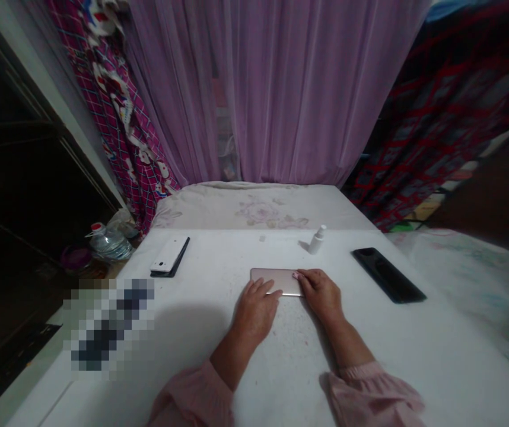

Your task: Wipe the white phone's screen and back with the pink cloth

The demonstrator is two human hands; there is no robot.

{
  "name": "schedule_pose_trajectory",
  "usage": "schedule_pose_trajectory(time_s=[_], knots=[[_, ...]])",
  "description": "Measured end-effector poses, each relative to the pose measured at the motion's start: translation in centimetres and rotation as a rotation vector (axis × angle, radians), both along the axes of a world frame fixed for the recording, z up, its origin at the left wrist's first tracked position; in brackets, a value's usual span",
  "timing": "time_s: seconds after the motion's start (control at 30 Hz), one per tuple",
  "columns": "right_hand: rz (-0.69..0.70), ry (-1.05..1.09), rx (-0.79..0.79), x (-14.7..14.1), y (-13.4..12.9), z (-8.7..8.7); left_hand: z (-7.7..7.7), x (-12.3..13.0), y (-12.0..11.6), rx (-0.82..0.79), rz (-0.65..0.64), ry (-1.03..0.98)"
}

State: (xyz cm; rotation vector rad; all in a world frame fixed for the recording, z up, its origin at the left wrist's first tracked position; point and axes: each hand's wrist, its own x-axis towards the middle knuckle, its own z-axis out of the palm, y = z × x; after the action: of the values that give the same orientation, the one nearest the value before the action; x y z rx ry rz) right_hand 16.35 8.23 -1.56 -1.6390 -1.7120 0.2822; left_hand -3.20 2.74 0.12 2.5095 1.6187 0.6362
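A rose-gold smartphone lies back side up and lengthwise across the white table in front of me. My left hand holds its left part, with the fingers over the back and the thumb by the near edge. At the phone's upper right, my right hand is closed in a pinch on a small pink piece, pressed to the back near the corner. What kind of piece it is, I cannot make out. The fingers hide the phone's right end.
A white spray bottle stands behind the phone. A black smartphone lies to the right. At the left are a white phone on a dark one and a pixelated patch. Tiny crumbs dot the white tabletop. Purple curtains hang behind.
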Motion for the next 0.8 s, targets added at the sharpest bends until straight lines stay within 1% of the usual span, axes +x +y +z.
schedule_pose_trajectory(time_s=[0.13,0.23,0.4,0.6,0.7,0.8], knots=[[0.004,0.023,0.039,-0.3,0.6,-0.2,0.1,0.1,0.3,-0.001,0.005,0.018],[0.000,0.038,0.036,-0.5,0.8,-0.1,0.0,-0.1,0.9,-0.011,-0.002,0.023],[-0.017,0.101,0.034,-0.4,1.3,-0.1,-0.6,-0.2,2.2,0.004,-0.029,0.026],[-0.105,0.272,0.093,-0.2,2.6,-0.3,-0.7,-0.4,4.3,0.044,-0.064,0.062],[-0.102,0.286,0.099,-0.3,2.8,-0.3,-0.5,-0.7,5.3,0.047,-0.068,0.079],[-0.097,0.277,0.107,-0.3,2.7,-0.4,-0.6,-0.9,5.7,0.037,-0.051,0.074]])
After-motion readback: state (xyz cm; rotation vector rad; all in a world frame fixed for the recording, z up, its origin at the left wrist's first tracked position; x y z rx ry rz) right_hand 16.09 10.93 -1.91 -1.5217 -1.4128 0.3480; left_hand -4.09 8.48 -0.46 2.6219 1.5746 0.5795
